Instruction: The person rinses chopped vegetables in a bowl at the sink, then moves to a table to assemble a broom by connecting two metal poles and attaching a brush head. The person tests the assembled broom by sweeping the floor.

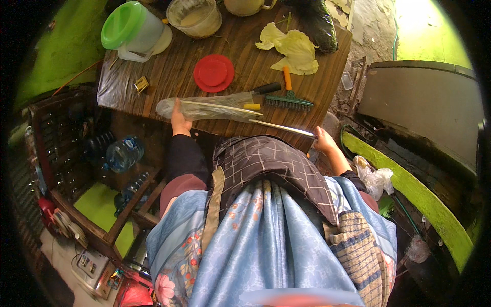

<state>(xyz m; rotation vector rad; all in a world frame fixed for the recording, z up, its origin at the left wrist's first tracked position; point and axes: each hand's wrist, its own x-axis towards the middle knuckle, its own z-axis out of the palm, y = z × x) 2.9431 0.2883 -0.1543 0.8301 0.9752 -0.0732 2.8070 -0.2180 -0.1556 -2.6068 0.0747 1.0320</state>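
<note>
My left hand (180,124) is at the table's near edge, its fingers closed over a long clear plastic sleeve (215,111). A thin pale rod (225,106) runs rightward from those fingers; I cannot tell whether it lies inside the sleeve or on top. Closed round the outer end of a metal rod (286,128) is my right hand (324,141), off the table's near right side. That rod's inner end sits close to the pale rod's tip. Just beyond lie a green brush head (289,101) with an orange handle, a black grip (267,88) and a small yellow piece (251,106).
A red lid (213,73), a small yellowish box (141,84) and cabbage leaves (296,48) lie on the wooden table (174,61). Behind stand a green-lidded jug (138,33) and a plastic tub (194,20). Water bottles (124,153) fill a rack at left; a low green wall (409,189) curves at right.
</note>
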